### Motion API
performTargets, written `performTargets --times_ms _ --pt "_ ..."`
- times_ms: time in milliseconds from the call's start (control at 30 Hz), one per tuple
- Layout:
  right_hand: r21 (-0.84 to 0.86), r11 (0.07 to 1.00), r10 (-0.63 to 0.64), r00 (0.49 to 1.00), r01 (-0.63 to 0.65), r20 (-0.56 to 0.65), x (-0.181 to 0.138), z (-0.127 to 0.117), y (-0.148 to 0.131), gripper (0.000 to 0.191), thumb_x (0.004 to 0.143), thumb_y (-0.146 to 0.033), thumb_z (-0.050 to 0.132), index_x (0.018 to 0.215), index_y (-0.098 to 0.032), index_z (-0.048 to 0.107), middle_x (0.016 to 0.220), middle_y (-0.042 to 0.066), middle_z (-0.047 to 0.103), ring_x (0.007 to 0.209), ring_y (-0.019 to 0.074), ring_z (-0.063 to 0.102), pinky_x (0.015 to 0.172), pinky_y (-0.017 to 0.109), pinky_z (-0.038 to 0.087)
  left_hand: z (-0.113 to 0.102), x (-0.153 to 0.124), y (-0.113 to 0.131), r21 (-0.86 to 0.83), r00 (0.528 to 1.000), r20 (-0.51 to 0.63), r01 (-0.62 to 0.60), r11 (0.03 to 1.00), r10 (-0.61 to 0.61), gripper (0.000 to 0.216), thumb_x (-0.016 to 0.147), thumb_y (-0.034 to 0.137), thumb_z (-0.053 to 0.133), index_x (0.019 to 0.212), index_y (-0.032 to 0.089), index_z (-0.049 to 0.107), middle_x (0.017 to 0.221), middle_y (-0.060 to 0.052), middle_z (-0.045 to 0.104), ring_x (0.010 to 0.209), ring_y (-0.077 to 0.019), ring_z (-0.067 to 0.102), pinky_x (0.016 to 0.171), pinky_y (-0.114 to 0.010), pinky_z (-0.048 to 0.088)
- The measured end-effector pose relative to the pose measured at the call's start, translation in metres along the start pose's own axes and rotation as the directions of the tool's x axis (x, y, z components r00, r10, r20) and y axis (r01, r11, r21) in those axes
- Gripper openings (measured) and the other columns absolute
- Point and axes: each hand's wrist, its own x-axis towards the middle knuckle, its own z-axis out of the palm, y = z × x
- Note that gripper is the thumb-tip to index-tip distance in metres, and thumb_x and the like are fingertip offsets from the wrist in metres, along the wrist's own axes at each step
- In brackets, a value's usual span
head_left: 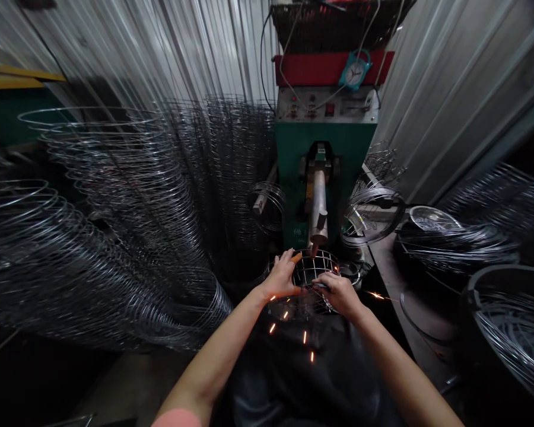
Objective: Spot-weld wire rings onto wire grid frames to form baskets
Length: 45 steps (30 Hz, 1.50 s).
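Note:
A round wire basket [324, 261] sits under the copper tip of a spot welder's arm [319, 213], just above my lap. My left hand [281, 277] grips the basket's left side, its thumb along the near edge and its fingers toward the far side. At the near right edge, my right hand [338, 292] has its thumb and fingers pinched on the basket's wire; the exact wire is hard to make out. Orange sparks [286, 314] fly around both hands and fall over the dark apron [302, 367] on my lap.
Tall stacks of wire rings [129, 172] crowd the left side. The green welder body [329, 133] stands ahead, a blue clock [355, 70] hanging on it. Wire coils [458, 246] and a black tub [485, 279] of cut wires are at right.

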Motion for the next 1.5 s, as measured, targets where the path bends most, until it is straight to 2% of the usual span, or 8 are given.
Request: performTargets --times_ms 300,500,867,967,1067,1300,1400,1500 --pt "-0.054 0.996 0.062 0.987 -0.071 -0.15 0.019 0.008 0.016 0.014 0.083 -0.023 0.058 0.091 -0.024 0.068 0.091 0.004 0.069 0.084 0.0166 0.065 0.072 0.024 0.049 -0.011 0.024 -0.001 0.071 0.998 -0.033 0.061 0.996 -0.059 0.097 0.053 0.045 0.079 0.134 0.017 0.033 0.142 -0.02 0.026 0.134 -0.0362 0.021 0.105 -0.06 0.019" --pt "0.114 0.976 0.215 0.898 -0.185 -0.385 0.004 0.003 0.027 0.024 0.083 -0.041 0.056 0.084 -0.02 0.067 0.087 0.008 0.066 0.08 0.0186 0.063 0.072 0.03 0.05 -0.013 0.029 -0.004 0.064 0.998 -0.019 0.069 0.996 -0.068 0.102 0.053 0.042 0.08 0.136 0.013 0.028 0.145 -0.023 0.019 0.136 -0.0351 0.013 0.107 -0.06 0.012" --pt "0.139 0.949 0.315 0.889 -0.284 -0.332 0.032 0.0 0.039 0.034 0.083 -0.048 0.049 0.076 -0.018 0.064 0.081 0.008 0.064 0.074 0.0195 0.06 0.07 0.032 0.047 -0.021 0.058 -0.018 0.039 0.996 -0.037 0.081 0.996 -0.079 0.098 0.051 0.044 0.08 0.134 0.02 0.033 0.144 -0.02 0.025 0.135 -0.0342 0.02 0.106 -0.06 0.017" --pt "0.241 0.905 0.421 0.821 -0.351 -0.385 0.024 0.0 0.036 0.033 0.077 -0.047 0.055 0.085 -0.016 0.064 0.086 0.009 0.065 0.077 0.0202 0.059 0.07 0.032 0.047 -0.019 0.058 -0.02 0.057 0.996 -0.052 0.069 0.996 -0.066 0.1 0.051 0.046 0.08 0.134 0.018 0.032 0.142 -0.021 0.026 0.134 -0.0355 0.022 0.105 -0.06 0.019" --pt "0.55 0.716 0.658 0.68 -0.431 -0.323 -0.003 0.005 0.032 0.037 0.074 -0.044 0.057 0.098 -0.016 0.06 0.08 0.006 0.065 0.066 0.0167 0.058 0.058 0.028 0.047 -0.018 0.056 -0.019 0.059 0.997 -0.052 0.067 0.996 -0.064 0.101 0.051 0.047 0.08 0.134 0.015 0.033 0.142 -0.022 0.026 0.133 -0.0368 0.022 0.105 -0.059 0.02" --pt "0.922 -0.092 0.883 0.397 -0.377 0.25 -0.104 0.03 0.029 0.021 0.064 -0.023 0.07 0.079 -0.017 0.057 0.061 0.0 0.06 0.046 0.0107 0.053 0.037 0.019 0.041 -0.017 0.049 -0.013 0.059 0.992 -0.072 0.11 0.992 -0.106 0.097 0.053 0.045 0.079 0.134 0.017 0.033 0.141 -0.019 0.028 0.133 -0.0362 0.022 0.104 -0.058 0.021" --pt "0.91 -0.3 0.852 0.348 -0.288 0.391 -0.128 0.03 0.027 0.018 0.064 -0.014 0.07 0.076 -0.016 0.057 0.058 -0.002 0.055 0.044 0.0082 0.052 0.032 0.014 0.036 -0.016 0.048 -0.008 0.085 0.988 -0.095 0.127 0.988 -0.119 0.097 0.052 0.046 0.078 0.133 0.016 0.034 0.139 -0.021 0.031 0.131 -0.0369 0.026 0.102 -0.058 0.026" --pt "0.889 -0.388 0.808 0.373 -0.245 0.456 -0.141 0.022 0.021 0.014 0.067 -0.012 0.067 0.07 -0.017 0.054 0.056 -0.004 0.051 0.043 0.0054 0.049 0.034 0.012 0.038 -0.017 0.048 -0.003 0.118 0.984 -0.125 0.14 0.983 -0.125 0.096 0.052 0.048 0.077 0.132 0.014 0.036 0.137 -0.022 0.035 0.127 -0.037 0.032 0.1 -0.058 0.027"
